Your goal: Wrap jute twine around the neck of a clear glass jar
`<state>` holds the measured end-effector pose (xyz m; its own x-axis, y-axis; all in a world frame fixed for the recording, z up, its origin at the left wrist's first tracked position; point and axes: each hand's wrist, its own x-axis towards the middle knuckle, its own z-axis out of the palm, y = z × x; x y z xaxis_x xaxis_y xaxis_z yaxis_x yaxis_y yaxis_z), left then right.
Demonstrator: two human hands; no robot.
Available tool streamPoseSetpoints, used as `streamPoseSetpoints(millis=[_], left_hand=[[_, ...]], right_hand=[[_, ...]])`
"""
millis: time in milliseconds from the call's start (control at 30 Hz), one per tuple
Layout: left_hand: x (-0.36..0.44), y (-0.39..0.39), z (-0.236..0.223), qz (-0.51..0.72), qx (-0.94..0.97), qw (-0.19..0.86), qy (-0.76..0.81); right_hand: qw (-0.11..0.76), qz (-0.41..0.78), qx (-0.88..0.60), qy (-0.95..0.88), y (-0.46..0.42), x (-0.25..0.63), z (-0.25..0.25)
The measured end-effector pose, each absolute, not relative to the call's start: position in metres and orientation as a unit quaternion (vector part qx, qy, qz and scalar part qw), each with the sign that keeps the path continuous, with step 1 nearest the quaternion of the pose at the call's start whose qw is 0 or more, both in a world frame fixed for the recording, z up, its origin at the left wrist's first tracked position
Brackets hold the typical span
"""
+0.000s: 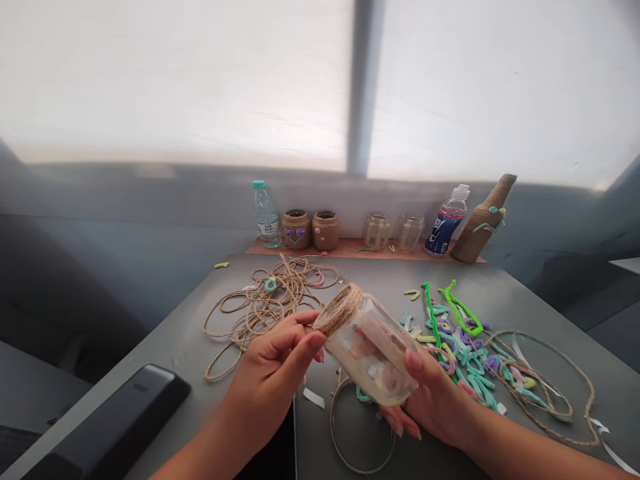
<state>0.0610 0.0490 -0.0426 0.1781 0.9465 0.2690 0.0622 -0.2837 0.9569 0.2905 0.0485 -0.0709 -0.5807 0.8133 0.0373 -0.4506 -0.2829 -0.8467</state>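
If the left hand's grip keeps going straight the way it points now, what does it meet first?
The tan jute twine wound round the neck of the clear glass jar comes first: the left hand points straight at it and seems already against it, though depth is hard to judge here.

Bright frosted window panes, dark vertical frame, grey lower wall, grey table

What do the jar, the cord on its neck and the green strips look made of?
The jar looks like clear glass: glossy, see-through. The cord looks like jute twine, matte with twisted fibres. The green strips look like pipe cleaners, fuzzy and holding bends, probably wire-cored.
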Motion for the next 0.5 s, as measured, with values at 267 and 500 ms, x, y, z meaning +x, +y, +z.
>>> streamPoseSetpoints(millis=[267,500], left_hand=[[0.0628,0.0461,-0.042,0.488,0.621,0.48,0.381],[0.0628,0.0447,-0.0418,0.488,0.632,0.474,0.37]], right_hand=[[0.378,0.829,-0.19,-0.365,0.0485,0.2941,-0.0761],[0.376,0.84,-0.173,-0.35,0.05,0.2939,-0.0764]])
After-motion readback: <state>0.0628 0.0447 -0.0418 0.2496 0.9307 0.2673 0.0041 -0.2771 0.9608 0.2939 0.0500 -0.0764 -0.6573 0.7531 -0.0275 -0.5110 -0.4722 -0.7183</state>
